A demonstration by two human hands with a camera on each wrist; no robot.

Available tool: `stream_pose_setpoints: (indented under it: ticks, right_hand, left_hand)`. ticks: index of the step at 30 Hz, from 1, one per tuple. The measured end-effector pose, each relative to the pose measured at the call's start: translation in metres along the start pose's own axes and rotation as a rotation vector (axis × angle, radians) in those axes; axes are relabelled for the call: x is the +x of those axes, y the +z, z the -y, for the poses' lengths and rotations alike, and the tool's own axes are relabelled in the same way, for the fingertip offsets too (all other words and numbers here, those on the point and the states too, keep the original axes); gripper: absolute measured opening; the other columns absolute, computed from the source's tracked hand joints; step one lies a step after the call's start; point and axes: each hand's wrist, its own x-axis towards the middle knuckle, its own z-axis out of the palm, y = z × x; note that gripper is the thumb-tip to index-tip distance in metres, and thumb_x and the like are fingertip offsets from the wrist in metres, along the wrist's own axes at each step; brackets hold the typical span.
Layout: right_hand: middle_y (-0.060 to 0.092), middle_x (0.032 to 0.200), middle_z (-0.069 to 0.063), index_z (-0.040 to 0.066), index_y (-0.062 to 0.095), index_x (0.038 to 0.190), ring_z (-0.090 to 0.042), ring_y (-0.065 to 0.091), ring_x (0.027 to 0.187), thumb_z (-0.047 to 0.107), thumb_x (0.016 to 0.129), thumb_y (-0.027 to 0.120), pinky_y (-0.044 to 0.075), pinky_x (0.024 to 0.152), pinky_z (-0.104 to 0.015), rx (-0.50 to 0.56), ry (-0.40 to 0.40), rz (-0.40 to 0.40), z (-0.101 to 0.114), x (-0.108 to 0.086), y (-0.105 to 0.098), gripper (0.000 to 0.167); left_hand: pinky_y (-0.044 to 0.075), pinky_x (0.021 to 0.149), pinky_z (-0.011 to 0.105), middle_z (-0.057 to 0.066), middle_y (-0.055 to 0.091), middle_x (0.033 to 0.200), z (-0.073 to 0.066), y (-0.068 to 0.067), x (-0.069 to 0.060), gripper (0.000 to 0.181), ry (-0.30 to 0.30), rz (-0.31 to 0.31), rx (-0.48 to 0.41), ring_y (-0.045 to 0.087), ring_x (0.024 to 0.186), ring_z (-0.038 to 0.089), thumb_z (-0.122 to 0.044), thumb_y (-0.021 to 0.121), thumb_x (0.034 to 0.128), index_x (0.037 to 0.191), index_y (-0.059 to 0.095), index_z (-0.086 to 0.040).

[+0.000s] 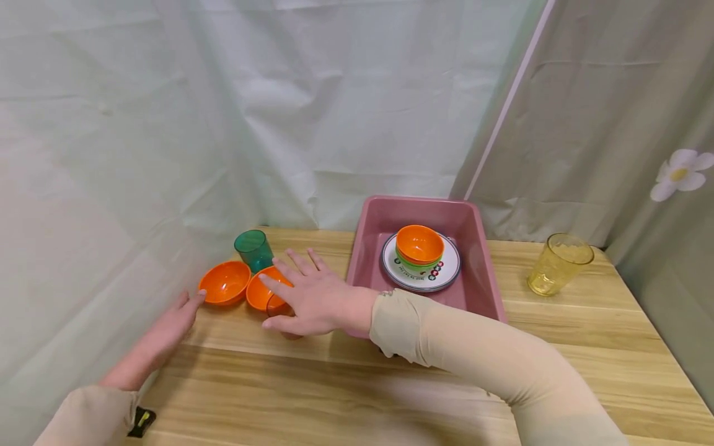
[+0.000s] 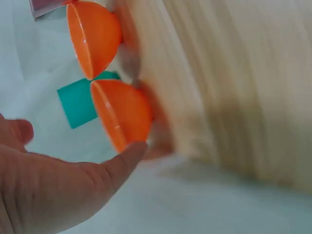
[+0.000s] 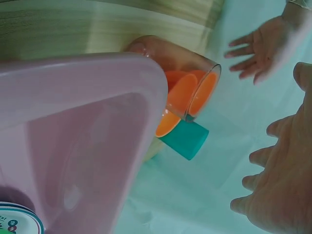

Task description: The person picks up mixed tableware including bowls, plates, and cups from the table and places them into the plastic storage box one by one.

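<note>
Two orange bowls stand side by side at the left of the table. The left hand (image 1: 171, 326) is beside the outer bowl (image 1: 225, 283), its fingers relaxed; in the left wrist view a fingertip overlaps that bowl (image 2: 124, 114), and I cannot tell if it touches. The right hand (image 1: 318, 298) reaches across with straight, spread fingers, partly covering the inner bowl (image 1: 258, 295). Below that hand stands a clear pinkish cup (image 3: 163, 58), mostly hidden from the head view. A teal cup (image 1: 253, 249) stands behind the bowls. Neither hand holds anything.
A pink basin (image 1: 486, 272) stands mid-table, under the right forearm. In it, stacked orange and green bowls (image 1: 419, 243) sit on white plates (image 1: 449, 272). To the right is a yellow cup (image 1: 558, 266). Curtains (image 1: 357, 111) hang behind and at the sides.
</note>
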Motion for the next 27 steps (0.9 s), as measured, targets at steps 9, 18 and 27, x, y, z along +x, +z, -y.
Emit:
stream_pose_setpoints:
  ticks: [9, 18, 27]
  right_hand:
    - [0.001, 0.172, 0.001, 0.036, 0.008, 0.165, -0.027, -0.009, 0.157, 0.08, 0.096, 0.019, -0.003, 0.124, -0.05, -0.017, 0.006, 0.001, -0.002, 0.002, 0.002, 0.083]
    - [-0.002, 0.172, 0.001, 0.037, 0.007, 0.165, -0.028, -0.008, 0.157, 0.081, 0.096, 0.019, -0.004, 0.124, -0.049, -0.026, 0.007, 0.011, -0.001, 0.003, 0.004, 0.083]
    - [-0.002, 0.172, 0.002, 0.037, 0.006, 0.165, -0.028, -0.009, 0.157, 0.08, 0.096, 0.02, -0.004, 0.124, -0.049, -0.031, 0.012, 0.012, 0.0, 0.004, 0.005, 0.083]
  left_hand:
    - [0.04, 0.111, 0.037, 0.023, -0.017, 0.167, 0.02, 0.013, 0.025, 0.077, -0.281, -0.022, -0.833, 0.059, 0.112, 0.019, -0.046, 0.02, 0.1097, 0.158, -0.022, -0.001]
    - [0.027, 0.119, 0.036, 0.004, -0.019, 0.17, 0.024, 0.018, 0.042, 0.06, -0.341, -0.051, -1.085, 0.035, 0.138, 0.026, -0.038, 0.013, 0.1111, 0.159, -0.022, -0.031]
    - [0.031, 0.117, 0.037, 0.004, 0.012, 0.168, 0.02, 0.022, 0.054, 0.062, -0.395, -0.112, -1.167, 0.048, 0.13, 0.022, -0.046, 0.022, 0.1099, 0.165, -0.005, -0.032]
